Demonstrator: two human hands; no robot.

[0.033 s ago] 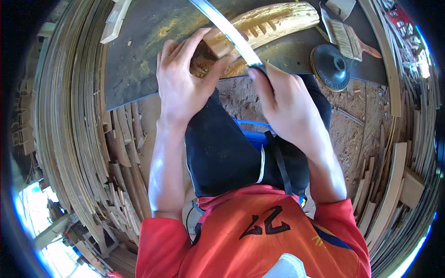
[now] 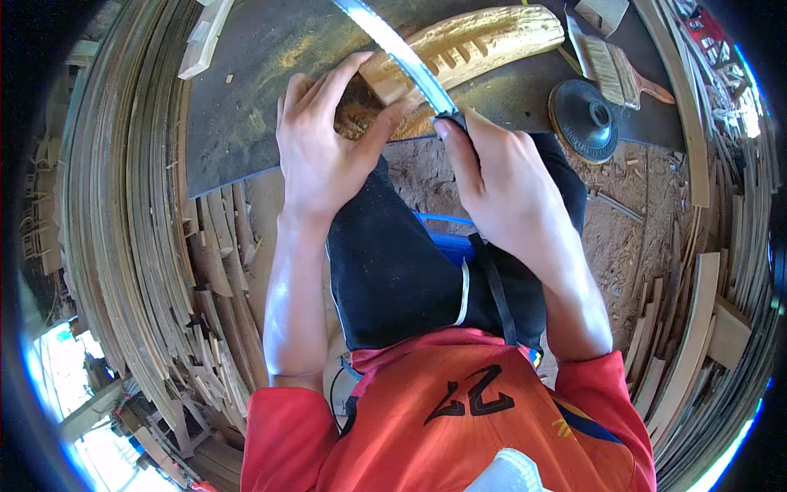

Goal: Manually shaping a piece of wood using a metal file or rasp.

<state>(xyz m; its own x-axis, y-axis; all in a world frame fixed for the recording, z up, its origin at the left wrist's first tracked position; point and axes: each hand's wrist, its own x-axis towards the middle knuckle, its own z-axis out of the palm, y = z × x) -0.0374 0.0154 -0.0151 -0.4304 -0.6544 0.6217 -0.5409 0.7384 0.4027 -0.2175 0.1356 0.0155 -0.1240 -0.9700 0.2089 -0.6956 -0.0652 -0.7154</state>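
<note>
A carved length of pale wood, with several notches cut in its face, lies on the dark worktable. My left hand grips its left end, fingers over the far side and thumb at the near side. In my right hand is a hand tool with a long, narrow, shiny metal blade. My fingers wrap its dark handle, most of which is hidden. The blade slants up and left across the wood, in front of the notches; whether it touches the wood I cannot tell.
Right of the wood are a brush with a reddish handle, another flat blade and a black round disc. A pale wood block sits at the table's far left. Stacked wooden strips line both sides.
My right hand and the blade have shifted slightly to the left. My left hand and the wood have barely moved.
</note>
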